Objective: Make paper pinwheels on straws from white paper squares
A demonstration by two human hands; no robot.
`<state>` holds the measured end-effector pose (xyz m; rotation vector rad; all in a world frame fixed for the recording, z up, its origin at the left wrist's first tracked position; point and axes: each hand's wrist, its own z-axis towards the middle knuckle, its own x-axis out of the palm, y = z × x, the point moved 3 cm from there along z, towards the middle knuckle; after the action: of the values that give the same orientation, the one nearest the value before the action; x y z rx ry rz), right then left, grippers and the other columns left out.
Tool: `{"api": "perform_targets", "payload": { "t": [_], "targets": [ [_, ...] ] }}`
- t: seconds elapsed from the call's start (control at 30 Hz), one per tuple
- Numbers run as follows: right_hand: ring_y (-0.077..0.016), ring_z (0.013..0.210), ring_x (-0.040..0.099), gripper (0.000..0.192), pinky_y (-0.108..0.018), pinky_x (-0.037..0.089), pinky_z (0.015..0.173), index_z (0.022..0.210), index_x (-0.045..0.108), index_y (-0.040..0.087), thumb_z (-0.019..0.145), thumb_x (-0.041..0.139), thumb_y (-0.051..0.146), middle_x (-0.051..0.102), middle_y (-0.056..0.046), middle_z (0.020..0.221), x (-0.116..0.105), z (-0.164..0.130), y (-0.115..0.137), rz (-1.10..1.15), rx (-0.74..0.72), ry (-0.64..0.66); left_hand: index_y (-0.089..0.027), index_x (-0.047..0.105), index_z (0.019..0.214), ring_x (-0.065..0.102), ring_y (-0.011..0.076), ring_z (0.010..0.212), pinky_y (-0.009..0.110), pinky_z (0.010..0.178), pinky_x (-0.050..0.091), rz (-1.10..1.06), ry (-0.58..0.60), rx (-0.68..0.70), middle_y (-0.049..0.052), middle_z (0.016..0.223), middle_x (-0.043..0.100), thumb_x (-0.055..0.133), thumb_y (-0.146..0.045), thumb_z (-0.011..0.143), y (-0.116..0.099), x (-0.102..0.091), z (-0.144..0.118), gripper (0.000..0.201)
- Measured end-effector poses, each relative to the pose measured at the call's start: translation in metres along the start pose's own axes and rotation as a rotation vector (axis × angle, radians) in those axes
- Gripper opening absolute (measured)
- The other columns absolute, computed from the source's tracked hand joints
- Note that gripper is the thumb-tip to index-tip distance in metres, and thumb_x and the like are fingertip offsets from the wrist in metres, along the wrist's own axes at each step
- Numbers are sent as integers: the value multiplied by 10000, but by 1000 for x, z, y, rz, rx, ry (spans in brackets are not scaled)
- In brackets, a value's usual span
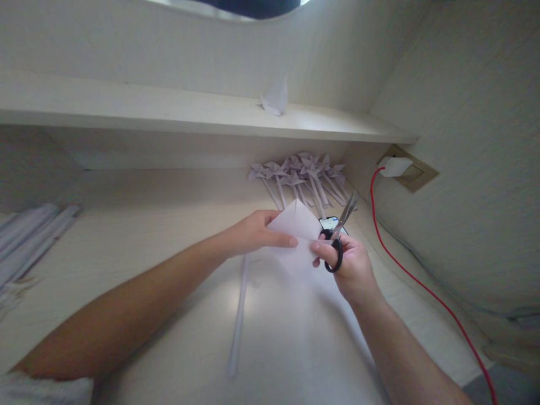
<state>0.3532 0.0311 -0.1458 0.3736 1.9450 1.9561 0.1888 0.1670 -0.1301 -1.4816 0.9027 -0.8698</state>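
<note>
Paper [295,225], a white folded piece with a peak pointing away from the person, is held above the desk [139,247] between both hands, in front of the chest and a little right of centre. The left hand [253,232] pinches its left edge, thumb and fingers closed together on the sheet. The right hand [348,264] meets the paper's lower right corner with thumb and fingertip, and at the same time its fingers are closed through the black loops of the scissors [341,236]; the blades point up and away, slightly parted, just beside the paper's right edge and not cutting into it.

Just behind the scissors a phone [329,223] lies on the desk, its screen lit. Further back, against the wall under the shelf [169,112], a cluster of folded paper flowers [301,174] on paper stems lies fanned out. One small folded white piece [275,98] stands on the shelf above them. A thin paper strip [238,315] lies on the desk below the hands, running toward the person. More rolled strips [29,236] lie at the far left. On the right wall a white charger [395,166] sits in a socket, and its red cable [422,281] runs down along the desk's right side.
</note>
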Motion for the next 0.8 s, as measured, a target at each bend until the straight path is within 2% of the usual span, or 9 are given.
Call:
{"api": "perform_targets", "payload": {
  "t": [0.07, 0.23, 0.37, 0.5, 0.6, 0.67, 0.7, 0.8],
  "targets": [
    [-127, 546, 576, 214, -252, 440, 531, 744, 706, 183, 781, 848, 338, 664, 12, 618, 1, -2, 6, -41, -11, 2, -105, 745, 1134, 743, 246, 887, 306, 746, 563, 42, 71, -63, 128, 1052, 787, 863, -365, 724, 0, 3, 0, 499],
    [-131, 537, 568, 192, -251, 443, 518, 723, 700, 187, 767, 833, 319, 656, 13, 583, 5, -5, 14, -115, -14, -19, -134, 794, 1046, 743, 221, 844, 275, 712, 558, 195, 20, -45, 77, 972, 805, 830, -307, 747, -8, -1, -4, 348],
    [-129, 534, 541, 203, -247, 415, 495, 704, 706, 182, 753, 834, 332, 649, 8, 574, 12, -3, 19, -157, 4, -13, -144, 804, 948, 725, 187, 756, 238, 640, 527, 224, 9, -74, 46, 875, 798, 826, -308, 753, -10, -4, -11, 255],
    [-140, 552, 555, 257, -256, 414, 512, 745, 723, 183, 759, 853, 404, 665, 0, 593, 16, 0, 22, -157, 18, 25, -133, 797, 993, 711, 187, 750, 252, 646, 526, 142, -31, -80, 61, 908, 794, 808, -311, 749, -8, -6, -20, 303],
    [-150, 588, 564, 320, -267, 418, 544, 716, 712, 185, 810, 812, 475, 674, -13, 633, 12, -2, 19, -221, 8, 56, -130, 800, 928, 707, 197, 742, 271, 652, 537, 93, -142, -52, 61, 877, 790, 802, -299, 727, -11, -13, -25, 263],
    [-161, 591, 570, 314, -272, 405, 538, 762, 722, 193, 837, 769, 493, 664, -8, 635, 8, -5, 13, -311, 64, 104, -135, 803, 880, 712, 210, 743, 286, 659, 548, 97, -259, -21, 59, 859, 792, 812, -295, 701, -16, -22, -27, 241],
    [-159, 571, 556, 298, -271, 380, 518, 744, 714, 195, 833, 765, 475, 651, -2, 626, 6, -8, 8, -410, 124, 172, -137, 805, 875, 720, 222, 759, 298, 673, 557, 96, -307, -6, 61, 868, 796, 818, -293, 690, -18, -27, -27, 243],
    [-144, 480, 490, 259, -277, 239, 457, 562, 614, 205, 756, 762, 293, 585, 10, 513, 1, -18, -2, -869, 219, 357, -138, 812, 903, 741, 254, 824, 330, 727, 577, 81, -362, 13, 73, 916, 809, 825, -287, 675, -19, -35, -25, 272]
  ]
}}
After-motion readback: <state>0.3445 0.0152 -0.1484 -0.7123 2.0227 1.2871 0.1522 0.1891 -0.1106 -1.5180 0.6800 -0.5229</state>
